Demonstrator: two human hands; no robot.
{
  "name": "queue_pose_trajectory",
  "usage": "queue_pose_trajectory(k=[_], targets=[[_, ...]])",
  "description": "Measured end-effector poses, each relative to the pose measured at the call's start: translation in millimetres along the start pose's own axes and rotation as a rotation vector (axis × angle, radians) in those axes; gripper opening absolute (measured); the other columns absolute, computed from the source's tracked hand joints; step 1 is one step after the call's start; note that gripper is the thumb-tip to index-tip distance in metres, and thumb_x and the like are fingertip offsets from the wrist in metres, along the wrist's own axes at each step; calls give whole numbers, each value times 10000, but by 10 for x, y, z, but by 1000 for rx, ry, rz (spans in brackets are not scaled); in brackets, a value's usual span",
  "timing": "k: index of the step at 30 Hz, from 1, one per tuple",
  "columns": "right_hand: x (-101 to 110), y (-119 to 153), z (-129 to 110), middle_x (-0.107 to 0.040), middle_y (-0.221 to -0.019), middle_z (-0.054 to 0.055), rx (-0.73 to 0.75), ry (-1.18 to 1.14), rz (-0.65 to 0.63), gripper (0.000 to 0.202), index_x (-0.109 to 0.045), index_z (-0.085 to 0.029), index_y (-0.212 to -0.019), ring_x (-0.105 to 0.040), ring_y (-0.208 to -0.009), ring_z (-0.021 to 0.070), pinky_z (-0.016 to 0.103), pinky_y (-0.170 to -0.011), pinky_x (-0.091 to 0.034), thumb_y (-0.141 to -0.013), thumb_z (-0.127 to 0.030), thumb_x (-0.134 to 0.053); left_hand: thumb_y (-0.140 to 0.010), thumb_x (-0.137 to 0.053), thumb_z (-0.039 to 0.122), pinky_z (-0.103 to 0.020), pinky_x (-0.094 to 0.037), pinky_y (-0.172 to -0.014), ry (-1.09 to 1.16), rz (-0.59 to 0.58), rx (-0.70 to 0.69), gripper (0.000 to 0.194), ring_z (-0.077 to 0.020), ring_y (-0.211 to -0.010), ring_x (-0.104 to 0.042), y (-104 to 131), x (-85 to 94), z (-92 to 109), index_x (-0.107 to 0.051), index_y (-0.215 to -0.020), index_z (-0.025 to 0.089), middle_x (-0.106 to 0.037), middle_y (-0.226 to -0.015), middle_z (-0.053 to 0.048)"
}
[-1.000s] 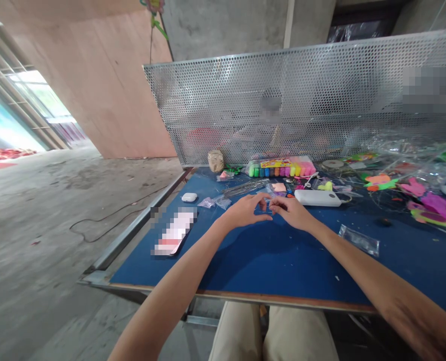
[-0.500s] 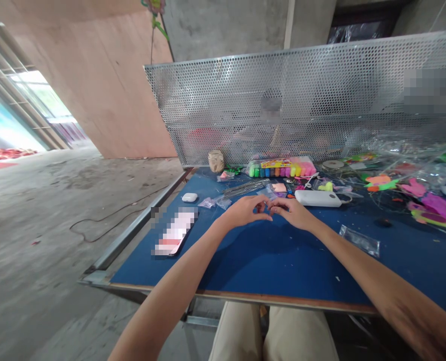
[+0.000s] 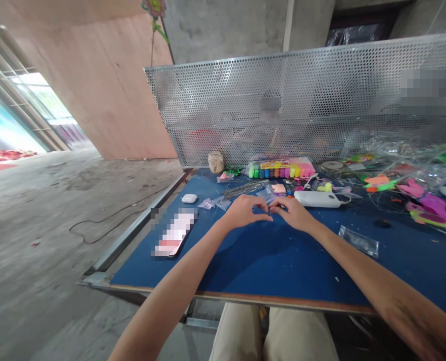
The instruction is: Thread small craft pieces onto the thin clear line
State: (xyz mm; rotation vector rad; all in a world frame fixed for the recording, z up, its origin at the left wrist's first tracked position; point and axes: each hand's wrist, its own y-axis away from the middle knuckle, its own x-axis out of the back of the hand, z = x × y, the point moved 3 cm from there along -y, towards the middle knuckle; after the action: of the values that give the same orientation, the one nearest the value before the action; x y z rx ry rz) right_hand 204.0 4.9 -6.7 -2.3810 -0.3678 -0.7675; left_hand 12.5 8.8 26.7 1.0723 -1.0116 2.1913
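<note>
Blue tabletop (image 3: 253,268), both hands above it, fingertips meeting or nearly so. Left hand (image 3: 244,210): fingers curled, thumb held apart beneath them, so a C-shaped gap. Right hand (image 3: 291,210): fingers bunched, tips turned toward the left ones. Cannot tell if anything small or thin is pinched there; the tips hide it. No larger object in either grasp.

Nearest things: peach packet (image 3: 278,188) lies just beyond the fingertips; white device (image 3: 317,199) sits just beyond the right hand, cord at its right end; thin metal rods (image 3: 245,189) lie in a loose bundle past the left hand.

Handling, my judgement. Peach packet: light, probably soft inside, film slippery; take it by a film edge, since pressing the middle may dent it. Metal rods: light singly, stiff but bendable, liable to roll or spread; pinch mid-length, mind the ends. White device: likely the heaviest of these, rigid, smooth-cased; hold across the long sides, clear of the cord. If something is between the tips, it must be tiny and light, so a gentle pinch suits.

Also there: purple packet (image 3: 206,203) left of the left hand, clear plastic bag (image 3: 358,241) by the right forearm, flimsy-looking.
</note>
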Motion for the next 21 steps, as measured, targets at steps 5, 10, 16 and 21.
queue_pose_trajectory(k=[5, 10, 16, 21], targets=[[1, -3, -13, -730, -894, 44, 41, 72, 32, 154, -700, -248, -915, -648, -815, 221, 337, -742, -482, -927, -287, -552, -791, -725, 506, -273, -458, -835, 99, -20, 1, 321, -171, -873, -646, 1, 1, 23, -701, -880, 198, -709, -916, -29], [11, 2, -36, -719, -903, 47, 52, 101, 36, 168, -687, -241, -902, -633, -832, 221, 341, -752, -468, -936, -266, -524, -776, -744, 488, -285, -482, -842, 289, -78, -2, 364, -178, -902, -639, 15, 27, 60, -700, -972, 184, -706, -975, -54], [19, 6, -49, -712, -894, 47, 53, 112, 29, 175, -676, -240, -899, -628, -830, 223, 354, -759, -469, -934, -247, -505, -788, -733, 485, -283, -489, -822, 360, -101, 22, 380, -168, -889, -626, 18, 17, 55, -704, -1017, 184, -696, -1011, -58], [14, 12, -51, -707, -889, 55, 92, 141, 70, 180, -678, -249, -911, -626, -848, 235, 369, -767, -474, -946, -263, -502, -825, -687, 507, -270, -487, -780, 296, -46, 46, 344, -171, -850, -640, 6, 42, 110, -732, -938, 184, -713, -937, -51]])
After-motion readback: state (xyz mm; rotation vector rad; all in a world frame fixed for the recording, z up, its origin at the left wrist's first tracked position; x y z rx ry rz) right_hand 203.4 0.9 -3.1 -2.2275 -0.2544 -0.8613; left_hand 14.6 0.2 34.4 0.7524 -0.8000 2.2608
